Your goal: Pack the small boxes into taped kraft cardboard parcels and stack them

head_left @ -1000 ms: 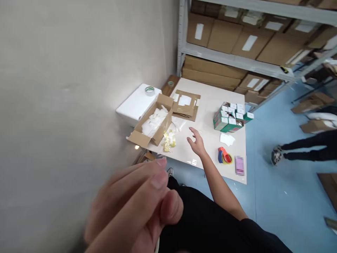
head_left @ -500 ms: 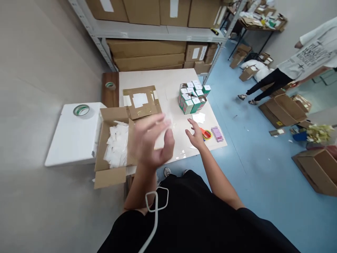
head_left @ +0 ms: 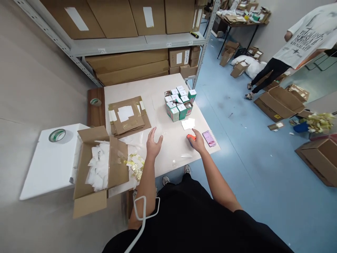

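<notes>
My left hand [head_left: 154, 144] is raised over the near part of the table [head_left: 168, 147], thumb apart from the fingers, holding nothing. My right hand [head_left: 198, 141] is closed around a small orange tool [head_left: 191, 136] with a dark blue part; my fingers hide most of it, so its exact kind is unclear. Just beyond that hand lie white paper slips [head_left: 187, 123], and a pink-screened phone [head_left: 209, 138] is to its right. Further back stands a cluster of small green-and-white boxes [head_left: 179, 103]. Flattened cardboard [head_left: 129, 116] lies at the left of the table.
An open carton [head_left: 117, 165] with white packing pieces stands left, beside crumpled clear-and-yellow plastic [head_left: 137, 165]. A tape roll [head_left: 57, 135] rests on a white box [head_left: 47, 161]. Shelving [head_left: 110, 45] with cartons rises behind the table. Another person [head_left: 289, 52] stands at right among floor cartons.
My left hand has lowered and moved back from the camera. My right hand has closed on the orange tool beside it. The camera view has shifted, and the other person has moved slightly.
</notes>
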